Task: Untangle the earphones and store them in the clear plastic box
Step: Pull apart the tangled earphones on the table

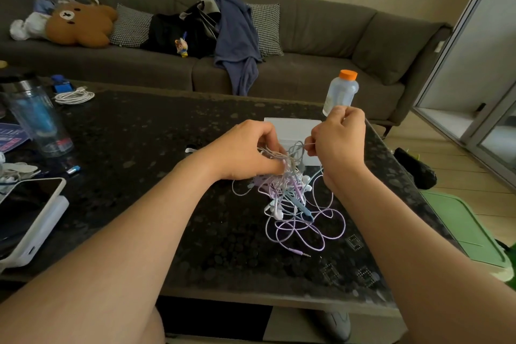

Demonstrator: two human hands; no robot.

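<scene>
A knot of earphones (293, 204) in lilac, white and grey-blue cords lies on the dark speckled table, loops trailing toward me and a lilac jack plug (303, 253) at the front. My left hand (245, 151) grips the upper part of the tangle, fingers curled into the cords. My right hand (339, 137) pinches a grey strand and holds it up to the right of the knot. Behind both hands stands the pale plastic box (293, 127), partly hidden by them.
A plastic bottle with an orange cap (342, 91) stands behind the box near the table's right edge. At the left are a tumbler (36, 117), a coiled white cable (74, 96), a phone on a white power bank (30, 215). A grey sofa runs behind.
</scene>
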